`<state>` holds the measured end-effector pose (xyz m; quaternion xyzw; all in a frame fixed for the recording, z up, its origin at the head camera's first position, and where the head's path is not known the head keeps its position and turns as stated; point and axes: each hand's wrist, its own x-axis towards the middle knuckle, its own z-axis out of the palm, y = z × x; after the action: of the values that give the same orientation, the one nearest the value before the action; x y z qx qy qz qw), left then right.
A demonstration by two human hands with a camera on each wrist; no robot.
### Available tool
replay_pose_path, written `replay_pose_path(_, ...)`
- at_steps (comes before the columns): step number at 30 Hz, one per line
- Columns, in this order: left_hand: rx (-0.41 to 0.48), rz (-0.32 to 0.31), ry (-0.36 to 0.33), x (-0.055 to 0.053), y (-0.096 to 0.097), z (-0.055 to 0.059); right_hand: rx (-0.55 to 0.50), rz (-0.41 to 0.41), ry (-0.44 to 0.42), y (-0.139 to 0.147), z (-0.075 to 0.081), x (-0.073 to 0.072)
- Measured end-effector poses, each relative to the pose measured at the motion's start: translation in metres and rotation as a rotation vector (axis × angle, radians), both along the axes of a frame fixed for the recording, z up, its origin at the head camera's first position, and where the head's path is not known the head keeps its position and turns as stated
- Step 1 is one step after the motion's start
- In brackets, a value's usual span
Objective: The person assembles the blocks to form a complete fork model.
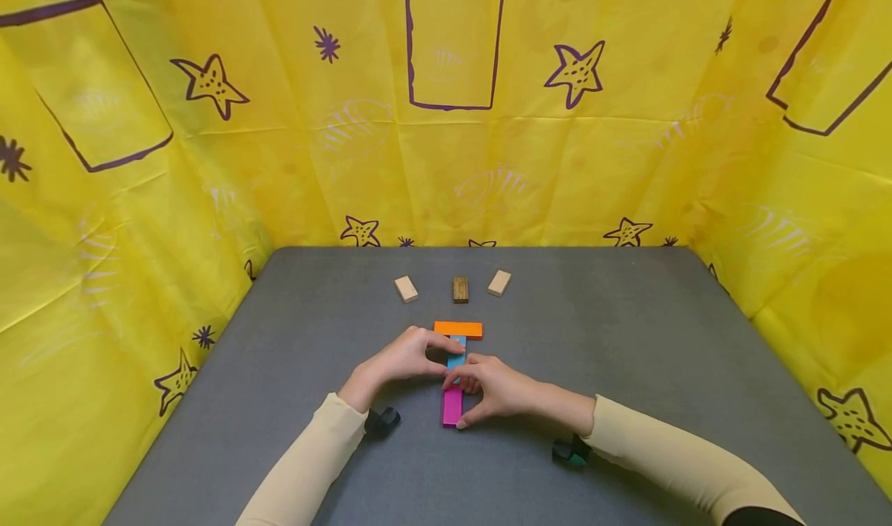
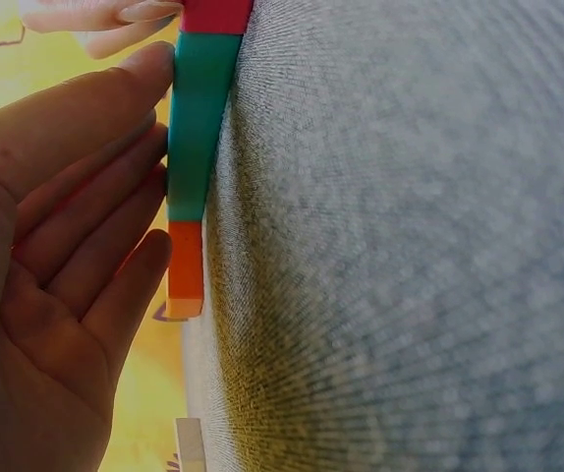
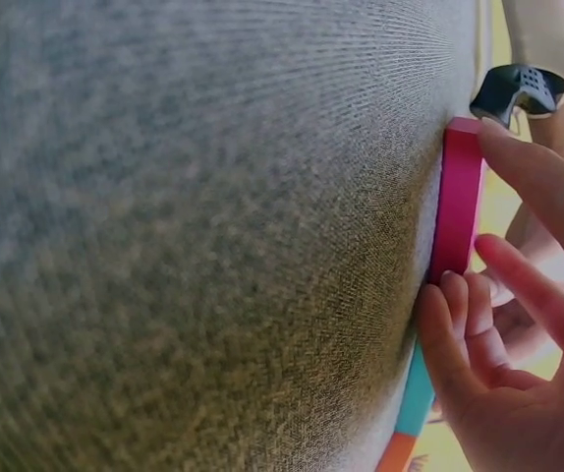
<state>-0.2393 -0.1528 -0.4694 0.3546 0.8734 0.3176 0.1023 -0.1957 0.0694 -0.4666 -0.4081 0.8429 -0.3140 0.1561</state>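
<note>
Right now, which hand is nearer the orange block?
Left. The left hand is close beside the orange block; the right hand is farther off, at the pink block.

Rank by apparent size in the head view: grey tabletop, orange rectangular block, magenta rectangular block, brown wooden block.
1. Grey tabletop
2. Orange block and magenta block: too close to rank, magenta partly covered
3. Brown block
</note>
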Motion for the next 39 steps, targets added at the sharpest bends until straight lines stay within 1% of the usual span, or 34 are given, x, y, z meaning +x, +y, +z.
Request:
replay_pose_path(9,0.001,0.001,-0.011,0.0004,0.0004,0.0009,0.034,0.005,0.031,0.0011,0.0013,0.0012)
replay_pose_path(16,-0.004,0.003,-0.007,-0.0004,0.0001,-0.0007,0.035,0.020,0.028,0.0004,0.0025,0.0003)
replay_pose_path(22,-0.003,0.004,-0.011,-0.0007,0.0003,0.0004,0.039,0.028,0.026,0.0003,0.0030,-0.0016)
replay_pose_path(30,-0.011,0.001,-0.010,-0.0007,0.0008,0.0014,0.044,0.023,0.038,0.0009,0.0048,-0.0023)
replay_pose_path(39,-0.016,0.007,-0.017,-0.0002,0.0007,0.0001,0.032,0.024,0.020,0.0016,0.0050,-0.0009)
